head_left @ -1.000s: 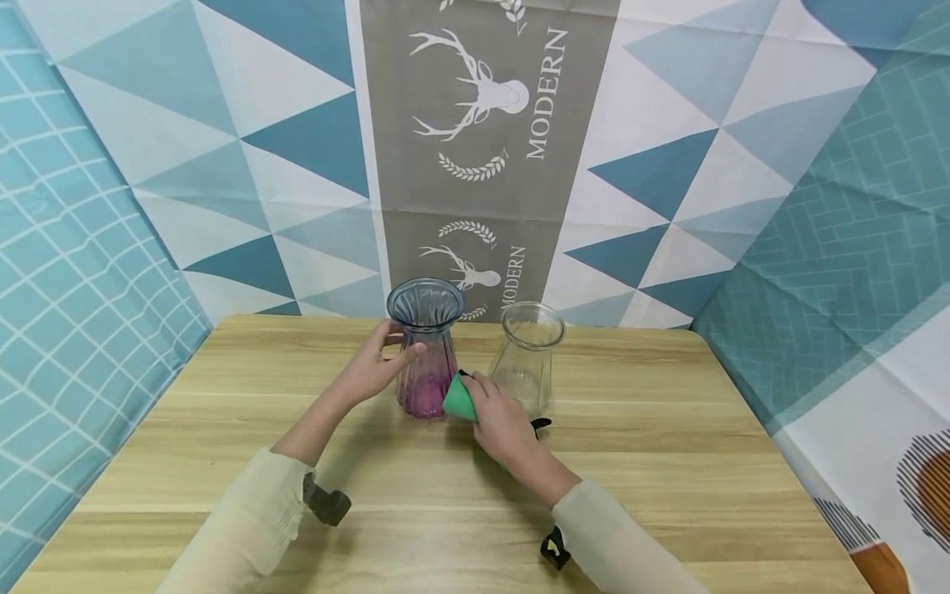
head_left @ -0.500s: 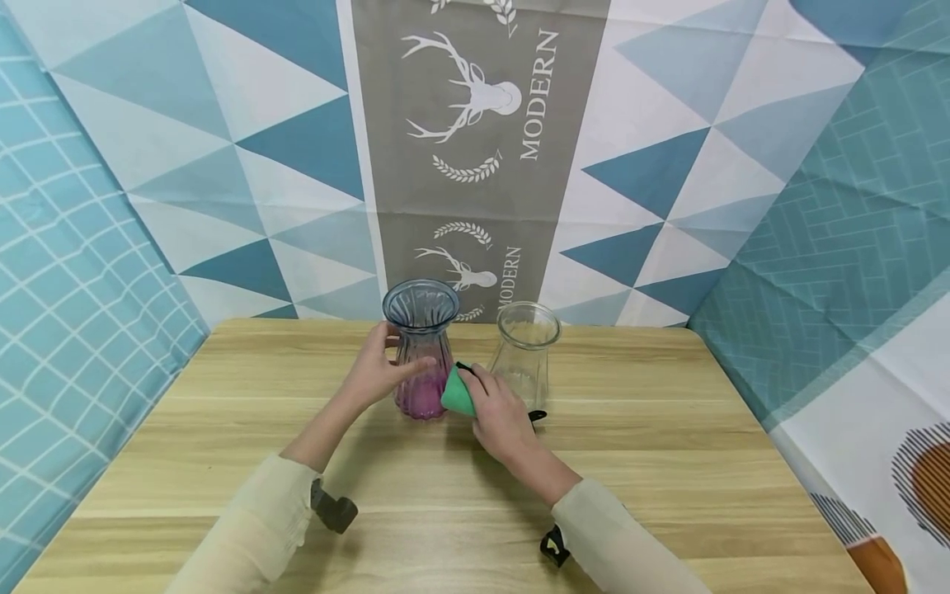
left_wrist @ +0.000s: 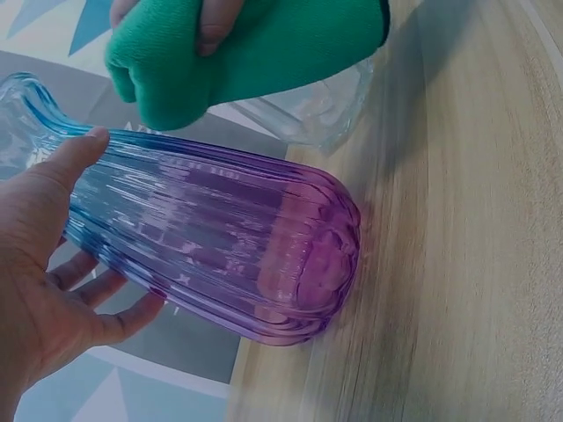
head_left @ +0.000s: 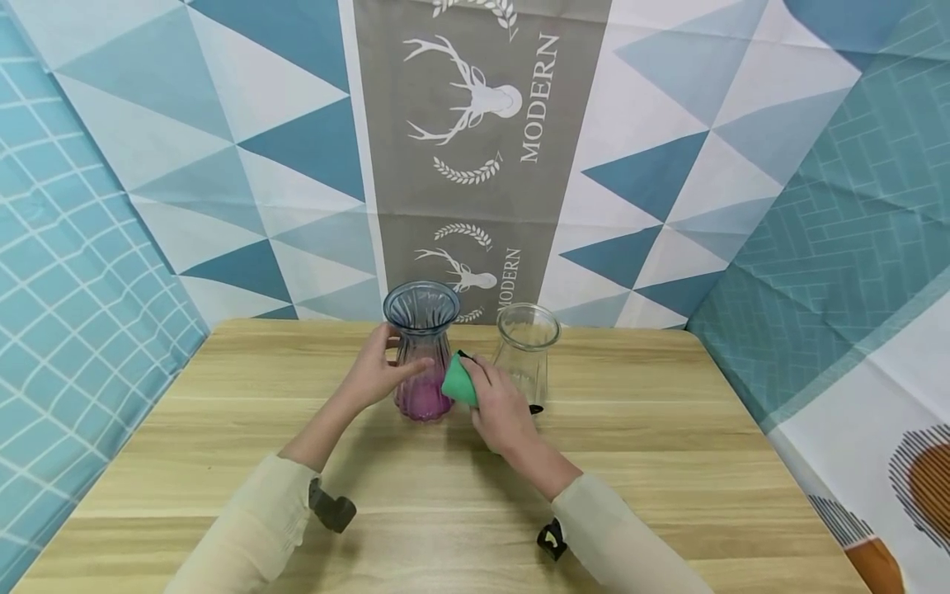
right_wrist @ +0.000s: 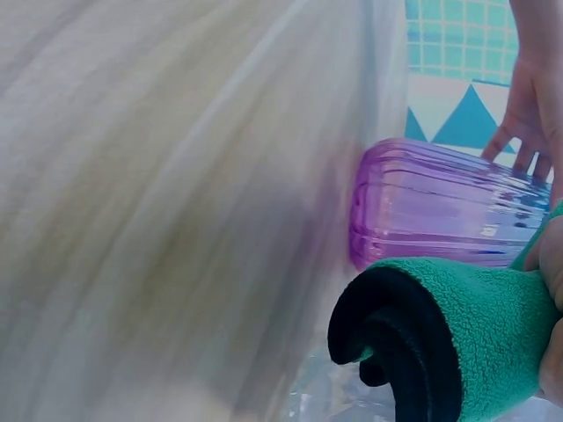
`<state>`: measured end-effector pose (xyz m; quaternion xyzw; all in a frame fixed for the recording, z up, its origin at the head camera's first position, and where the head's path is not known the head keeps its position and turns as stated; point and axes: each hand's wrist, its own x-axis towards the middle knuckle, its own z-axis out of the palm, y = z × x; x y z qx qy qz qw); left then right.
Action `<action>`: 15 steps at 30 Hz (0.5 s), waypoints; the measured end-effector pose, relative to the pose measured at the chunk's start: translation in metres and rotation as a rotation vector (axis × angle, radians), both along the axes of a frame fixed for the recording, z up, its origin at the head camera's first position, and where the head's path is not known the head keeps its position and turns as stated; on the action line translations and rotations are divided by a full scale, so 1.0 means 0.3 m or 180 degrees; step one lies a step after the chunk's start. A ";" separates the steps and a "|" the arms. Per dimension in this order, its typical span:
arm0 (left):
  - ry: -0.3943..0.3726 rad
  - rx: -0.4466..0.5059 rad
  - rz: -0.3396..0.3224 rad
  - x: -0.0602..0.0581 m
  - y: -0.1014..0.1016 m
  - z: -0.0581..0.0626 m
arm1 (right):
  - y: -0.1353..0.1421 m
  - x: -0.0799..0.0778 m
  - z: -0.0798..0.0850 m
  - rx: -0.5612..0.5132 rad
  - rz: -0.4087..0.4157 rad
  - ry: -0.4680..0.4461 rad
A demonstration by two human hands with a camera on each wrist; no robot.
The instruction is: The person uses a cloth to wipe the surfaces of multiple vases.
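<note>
Behind green cloth [left_wrist: 290,44] in left-wrist view, clear vase [left_wrist: 312,114] mostly hidden.

Cream sleeves [head_left: 248,528], dark and seemingly blocky wrist attachments [head_left: 331,506].

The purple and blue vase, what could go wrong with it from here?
It might tip or slide: the left hand holds the vase above its base, and a push from the green cloth could shift it. The right hand, gripping that cloth, is also close to the clear vase, so an elbow or backward swing might knock it.
</note>
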<state>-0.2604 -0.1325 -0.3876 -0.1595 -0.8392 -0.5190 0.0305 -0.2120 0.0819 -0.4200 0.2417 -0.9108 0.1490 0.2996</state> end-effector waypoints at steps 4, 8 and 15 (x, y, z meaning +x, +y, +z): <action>-0.0031 0.0010 -0.0079 0.034 0.007 0.048 | -0.007 -0.008 0.018 -0.0127 0.0015 0.0097; -0.0031 0.0032 -0.0158 0.053 0.007 0.075 | -0.017 -0.019 0.038 -0.0286 0.0060 0.0240; 0.0011 0.0044 -0.0291 0.048 -0.006 0.077 | -0.042 -0.034 0.071 -0.0420 0.0134 0.0376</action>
